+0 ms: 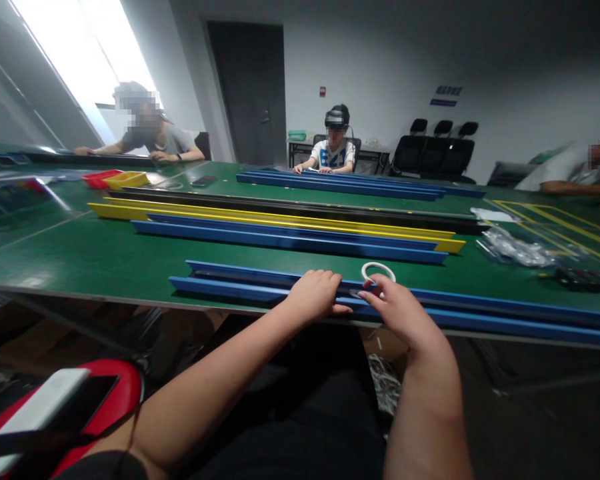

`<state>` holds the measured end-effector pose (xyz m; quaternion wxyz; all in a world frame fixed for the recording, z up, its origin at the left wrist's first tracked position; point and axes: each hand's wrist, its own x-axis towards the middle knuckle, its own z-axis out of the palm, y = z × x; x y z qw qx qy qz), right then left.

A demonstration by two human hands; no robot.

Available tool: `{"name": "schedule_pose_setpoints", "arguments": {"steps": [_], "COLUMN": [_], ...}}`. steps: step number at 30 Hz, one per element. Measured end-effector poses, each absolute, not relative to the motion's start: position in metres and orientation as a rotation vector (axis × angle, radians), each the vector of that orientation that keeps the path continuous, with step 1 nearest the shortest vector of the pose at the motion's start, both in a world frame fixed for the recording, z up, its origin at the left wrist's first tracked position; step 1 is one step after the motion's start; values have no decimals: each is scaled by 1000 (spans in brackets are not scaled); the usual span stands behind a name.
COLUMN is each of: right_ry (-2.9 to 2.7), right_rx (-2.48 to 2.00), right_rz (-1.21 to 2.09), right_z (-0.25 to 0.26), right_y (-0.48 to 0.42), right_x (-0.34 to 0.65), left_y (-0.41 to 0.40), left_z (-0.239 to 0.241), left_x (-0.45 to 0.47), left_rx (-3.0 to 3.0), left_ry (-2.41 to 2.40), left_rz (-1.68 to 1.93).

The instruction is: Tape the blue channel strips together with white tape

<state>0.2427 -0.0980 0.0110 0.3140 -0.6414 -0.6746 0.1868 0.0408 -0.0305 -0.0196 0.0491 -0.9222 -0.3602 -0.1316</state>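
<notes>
Blue channel (460,320) lies under the left hand (316,295), touching it.

Workshop, green worktable (80,247), blue rails (480,323), seated workers (333,157)

The long blue channel-shaped rail (470,321) runs past the right picture edge; the bare left hand (314,295) and bare right hand (397,303) cover part of its length. The right hand partly hides the thin white ring (378,265). The purple wall lettering (449,91) is too blurred to read.
</notes>
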Motion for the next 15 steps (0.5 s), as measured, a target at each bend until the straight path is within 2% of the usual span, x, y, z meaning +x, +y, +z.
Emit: {"name": "schedule_pose_setpoints", "arguments": {"steps": [6, 11, 15], "right_ry": [-2016, -2106, -2101], "right_rx": [-1760, -1748, -1711], "right_rz": [433, 519, 365], "right_z": [1, 3, 10], "right_y": [-92, -95, -96], "right_x": [233, 226, 225], "left_y": [-21, -9, -4], "left_z": [-13, -12, -12], "left_x": [-39, -116, -144], "left_rx": [-2800, -2797, -2818], "left_ry": [-1177, -1256, -1311], "left_rz": [-308, -278, -308]}}
